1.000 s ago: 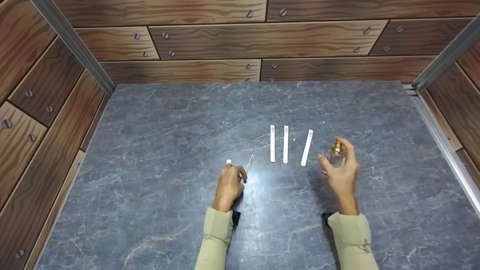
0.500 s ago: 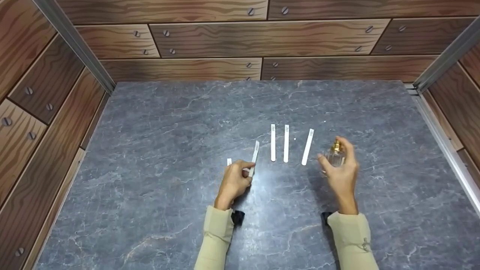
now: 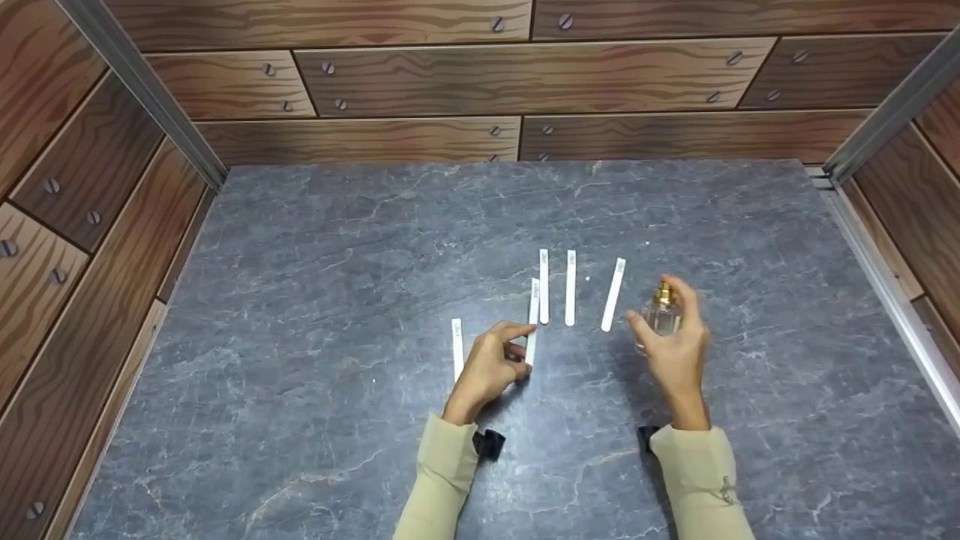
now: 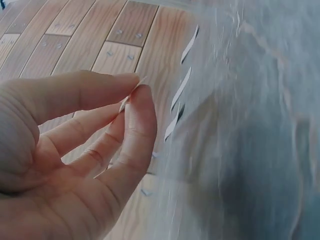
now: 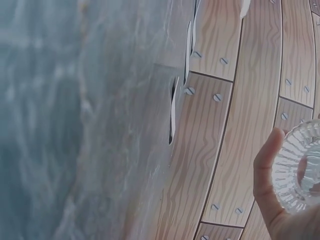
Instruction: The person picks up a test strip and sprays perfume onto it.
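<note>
My left hand [image 3: 517, 346] pinches a white paper strip [image 3: 533, 300] between thumb and forefinger, its far end close to the row of three strips [image 3: 571, 288] lying on the grey marble table [image 3: 315, 247]. The pinch shows close up in the left wrist view, where the left hand [image 4: 134, 82] holds the strip [image 4: 123, 104]. One more strip [image 3: 457, 349] lies just left of that hand. My right hand [image 3: 651, 301] grips a small clear glass perfume bottle [image 3: 661, 319] with a gold sprayer, upright, right of the row. Its ribbed base [image 5: 302, 175] shows in the right wrist view.
Wood-panel walls with screws [image 3: 525, 75] close in the table at the back and both sides, with metal rails [image 3: 892, 300] along the corners. The three strips [image 4: 181, 89] lie ahead of the left hand; one strip [image 5: 173, 110] lies left of the bottle.
My left hand has moved right and forward with the pinched strip, up to the row of three, uncovering the strip lying at its left. The right hand and bottle have barely moved.
</note>
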Demonstrator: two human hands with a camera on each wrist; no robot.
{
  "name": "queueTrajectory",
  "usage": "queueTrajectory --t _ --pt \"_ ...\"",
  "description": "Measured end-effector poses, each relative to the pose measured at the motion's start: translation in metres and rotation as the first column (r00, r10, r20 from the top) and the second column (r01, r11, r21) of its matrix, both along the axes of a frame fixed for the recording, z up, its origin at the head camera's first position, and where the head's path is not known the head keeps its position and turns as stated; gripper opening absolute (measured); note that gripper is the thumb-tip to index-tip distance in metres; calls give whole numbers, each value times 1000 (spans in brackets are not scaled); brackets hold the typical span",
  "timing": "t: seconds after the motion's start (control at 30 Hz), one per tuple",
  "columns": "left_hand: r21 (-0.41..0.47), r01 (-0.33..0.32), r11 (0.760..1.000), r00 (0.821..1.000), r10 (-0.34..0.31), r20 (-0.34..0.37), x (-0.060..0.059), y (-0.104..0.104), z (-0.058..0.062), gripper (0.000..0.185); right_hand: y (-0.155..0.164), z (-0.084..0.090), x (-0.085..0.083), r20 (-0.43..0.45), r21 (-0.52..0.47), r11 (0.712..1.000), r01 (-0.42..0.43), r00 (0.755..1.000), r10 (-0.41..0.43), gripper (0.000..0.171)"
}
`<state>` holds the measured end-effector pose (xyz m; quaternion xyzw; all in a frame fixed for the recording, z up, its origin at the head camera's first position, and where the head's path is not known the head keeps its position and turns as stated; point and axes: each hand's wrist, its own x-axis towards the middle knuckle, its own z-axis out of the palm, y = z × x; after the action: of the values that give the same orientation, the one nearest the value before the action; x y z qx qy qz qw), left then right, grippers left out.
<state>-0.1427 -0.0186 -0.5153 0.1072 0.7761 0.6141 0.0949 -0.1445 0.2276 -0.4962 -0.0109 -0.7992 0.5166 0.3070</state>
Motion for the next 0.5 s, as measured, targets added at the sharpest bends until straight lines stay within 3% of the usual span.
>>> queueTrajectory --t 0.23,0.5 --pt "15 29 999 998 -28 -54 2 8 1 60 -1 -1 0 2 32 999 -39 999 39 60" --pt "21 34 999 996 -32 -89 2 11 0 55 -1 -3 -1 4 76 997 -22 1000 22 59"
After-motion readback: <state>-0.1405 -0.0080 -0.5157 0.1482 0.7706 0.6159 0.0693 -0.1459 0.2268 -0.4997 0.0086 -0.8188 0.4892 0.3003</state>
